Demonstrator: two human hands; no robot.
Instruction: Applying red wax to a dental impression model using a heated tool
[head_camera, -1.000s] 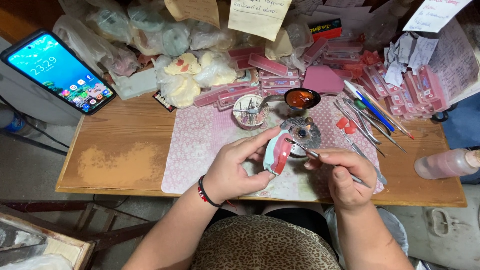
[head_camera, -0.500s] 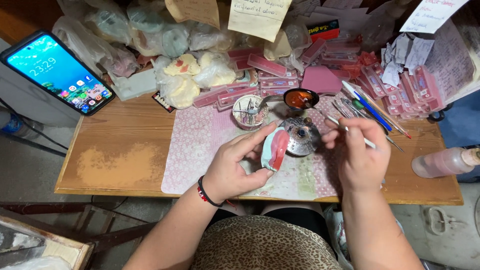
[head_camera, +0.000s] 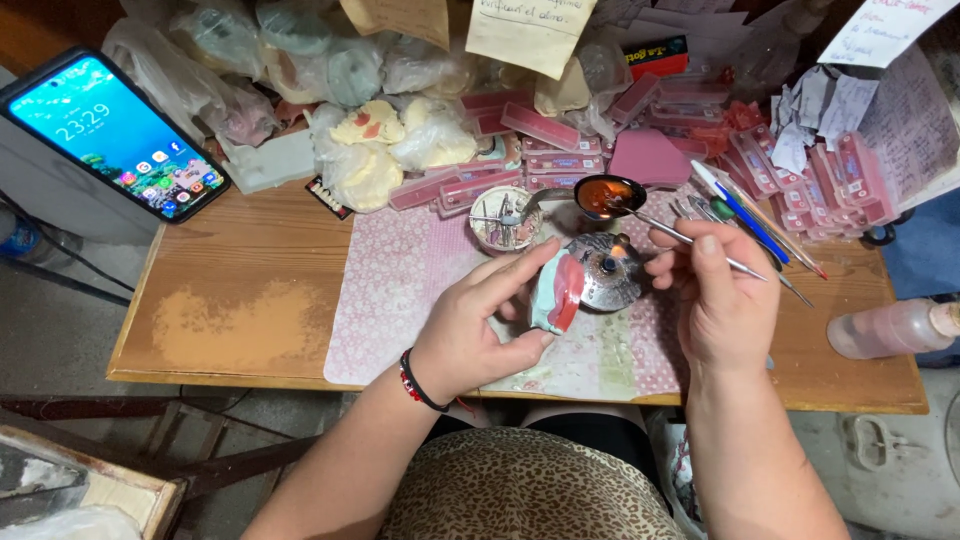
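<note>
A wooden table (head_camera: 250, 320) carries a pink patterned mat (head_camera: 390, 300), on which stands a small round silver metal burner (head_camera: 605, 272). Above the mat, the left hand (head_camera: 475, 325) pinches a pale teal dental cast with a red wax rim (head_camera: 556, 292) between thumb and curled fingers, just beside the burner. The right hand (head_camera: 715, 300) pinches a thin metal wax tool (head_camera: 690, 243) between thumb and fingertips, its tip reaching into a small dark spoon of amber melted wax (head_camera: 608, 195).

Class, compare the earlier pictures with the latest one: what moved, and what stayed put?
The right hand lifted its thin metal tool away from the pink-and-pale cast and carried the tip up to the small dish of dark liquid. The left hand kept holding the cast; the phone stayed put.
</note>
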